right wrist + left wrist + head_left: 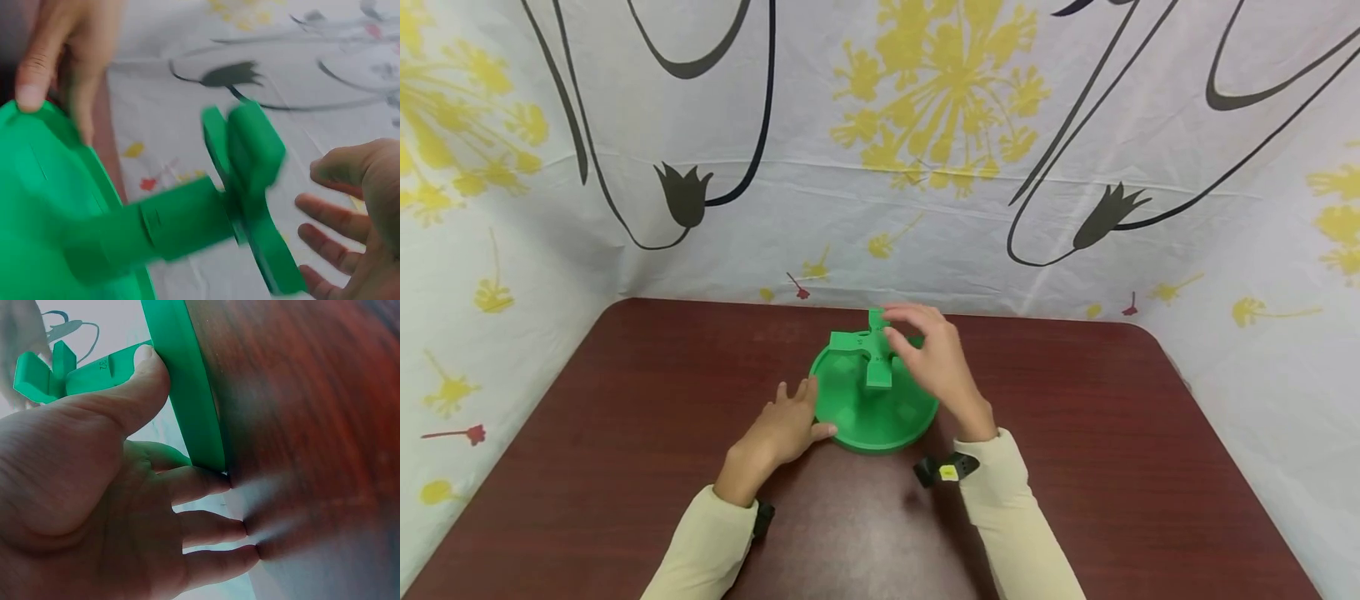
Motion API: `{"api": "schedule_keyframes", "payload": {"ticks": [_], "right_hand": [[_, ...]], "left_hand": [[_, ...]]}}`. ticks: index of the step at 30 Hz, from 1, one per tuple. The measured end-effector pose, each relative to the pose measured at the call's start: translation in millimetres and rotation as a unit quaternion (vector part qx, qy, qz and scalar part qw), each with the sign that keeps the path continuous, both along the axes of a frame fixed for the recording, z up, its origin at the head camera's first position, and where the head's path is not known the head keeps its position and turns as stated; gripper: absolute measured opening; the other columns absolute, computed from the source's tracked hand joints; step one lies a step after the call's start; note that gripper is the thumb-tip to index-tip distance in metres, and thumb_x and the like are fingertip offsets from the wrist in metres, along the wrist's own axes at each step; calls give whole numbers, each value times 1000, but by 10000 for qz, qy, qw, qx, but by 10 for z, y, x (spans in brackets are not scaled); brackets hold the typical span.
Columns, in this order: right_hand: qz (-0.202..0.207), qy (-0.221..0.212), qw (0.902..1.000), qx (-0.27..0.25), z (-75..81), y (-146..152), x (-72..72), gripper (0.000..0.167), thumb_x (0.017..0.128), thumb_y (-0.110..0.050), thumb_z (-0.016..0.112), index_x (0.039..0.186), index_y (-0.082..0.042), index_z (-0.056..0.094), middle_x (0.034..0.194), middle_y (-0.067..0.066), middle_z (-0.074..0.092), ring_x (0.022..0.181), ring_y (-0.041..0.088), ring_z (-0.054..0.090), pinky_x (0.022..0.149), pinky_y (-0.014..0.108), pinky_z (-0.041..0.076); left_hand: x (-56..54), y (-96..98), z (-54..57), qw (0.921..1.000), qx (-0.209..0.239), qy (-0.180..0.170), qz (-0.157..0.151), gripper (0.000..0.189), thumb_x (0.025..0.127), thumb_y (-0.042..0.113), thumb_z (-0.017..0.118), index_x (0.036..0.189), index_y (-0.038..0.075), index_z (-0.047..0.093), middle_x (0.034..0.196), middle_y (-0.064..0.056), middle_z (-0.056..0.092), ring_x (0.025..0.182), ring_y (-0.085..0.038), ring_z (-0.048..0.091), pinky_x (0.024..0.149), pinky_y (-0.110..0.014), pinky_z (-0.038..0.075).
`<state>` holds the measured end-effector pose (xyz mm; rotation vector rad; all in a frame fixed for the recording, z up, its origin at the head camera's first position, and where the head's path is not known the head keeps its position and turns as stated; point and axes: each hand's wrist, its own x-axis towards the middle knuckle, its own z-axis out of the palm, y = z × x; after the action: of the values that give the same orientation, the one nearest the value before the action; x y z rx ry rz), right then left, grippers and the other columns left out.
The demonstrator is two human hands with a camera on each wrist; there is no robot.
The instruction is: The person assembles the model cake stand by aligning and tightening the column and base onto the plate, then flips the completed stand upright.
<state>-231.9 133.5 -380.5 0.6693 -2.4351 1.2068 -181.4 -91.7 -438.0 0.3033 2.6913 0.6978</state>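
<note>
A green round tray (868,425) with a raised rim lies on the table, and a thick green post (150,231) rises from its middle. The post carries a cross-shaped green top (878,346) with broad, flat-ended arms and small marks on it. My left hand (782,423) is at the tray's left edge, its fingers spread and nearly straight. In the left wrist view its thumb (145,362) rests on the rim while other fingertips reach the tabletop. Just right of the cross-shaped top is my right hand (934,354), fingers parted and slightly bent, with a gap before the top.
The dark red-brown table (1075,433) has rounded far corners. A white sheet (820,167) with yellow and grey flower prints hangs behind it and along both sides. Dark bands with small devices (947,471) sit at both wrists.
</note>
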Motion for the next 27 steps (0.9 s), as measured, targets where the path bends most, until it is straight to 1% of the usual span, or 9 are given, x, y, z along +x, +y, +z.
{"api": "schedule_keyframes", "payload": {"ticks": [2, 5, 8, 11, 14, 17, 21, 24, 27], "right_hand": [[-205, -371, 9990, -117, -28, 112, 14, 22, 96, -11, 67, 117, -6, 71, 123, 9, 68, 119, 27, 59, 94, 47, 50], [-439, -951, 9942, -243, -77, 246, 31, 23, 97, -14, 65, 119, -8, 70, 121, 11, 68, 117, 28, 60, 95, 49, 50], [-528, -1277, 9893, -460, -115, 315, 29, 22, 97, -14, 65, 118, -9, 69, 115, 12, 69, 111, 28, 63, 94, 47, 51], [-486, -1395, 9862, -742, -132, 337, 20, 20, 97, -12, 64, 116, -7, 69, 112, 14, 70, 105, 26, 65, 93, 43, 52], [-395, -1503, 9837, -905, -140, 357, 22, 20, 97, -10, 63, 115, -4, 69, 112, 15, 70, 106, 25, 66, 96, 42, 51], [-329, -1631, 9819, -904, -152, 389, 36, 20, 97, -8, 63, 115, -3, 69, 113, 16, 71, 105, 26, 67, 94, 41, 52], [-142, -1716, 9820, -771, -150, 406, 33, 19, 97, -10, 63, 115, -6, 70, 112, 14, 71, 99, 28, 68, 84, 34, 53], [-10, -1739, 9821, -724, -124, 396, 25, 19, 97, -11, 63, 115, -7, 70, 113, 14, 71, 97, 27, 68, 84, 37, 53], [5, -1750, 9820, -709, -106, 391, 21, 19, 97, -9, 64, 114, -6, 70, 114, 16, 70, 99, 27, 69, 86, 42, 53]], "left_hand": [[2, 7, -2, 10000, 9, 4, 4, 83, 99, 33, 62, 156, -5, 15, 160, -27, 22, 147, -54, 9, 113, -67, 22], [1, 14, -4, 10000, 17, 4, -3, 83, 99, 33, 62, 156, -5, 15, 160, -27, 22, 147, -54, 9, 113, -67, 22], [2, 16, -1, 10000, 37, 8, -16, 83, 99, 33, 62, 156, -5, 15, 160, -27, 22, 147, -54, 8, 113, -67, 22], [9, 11, -1, 10000, 51, 32, -16, 83, 99, 32, 62, 156, -5, 15, 160, -27, 22, 146, -55, 9, 113, -67, 22], [17, 7, -3, 10000, 48, 43, -2, 83, 99, 32, 62, 156, -5, 15, 160, -27, 22, 146, -55, 9, 113, -67, 22], [24, 7, -9, 10000, 39, 27, -14, 83, 99, 33, 62, 156, -6, 15, 160, -27, 23, 146, -55, 9, 113, -67, 22], [27, 1, -17, 10000, 25, 15, -13, 83, 99, 33, 62, 156, -6, 16, 160, -28, 23, 146, -56, 10, 112, -67, 23], [20, -10, -14, 10000, 13, 31, -10, 83, 99, 33, 62, 156, -6, 16, 159, -28, 23, 146, -56, 10, 112, -68, 24], [8, -6, -11, 10000, -20, 60, -37, 84, 98, 34, 62, 156, -7, 16, 159, -28, 23, 145, -56, 11, 111, -68, 25]]}}
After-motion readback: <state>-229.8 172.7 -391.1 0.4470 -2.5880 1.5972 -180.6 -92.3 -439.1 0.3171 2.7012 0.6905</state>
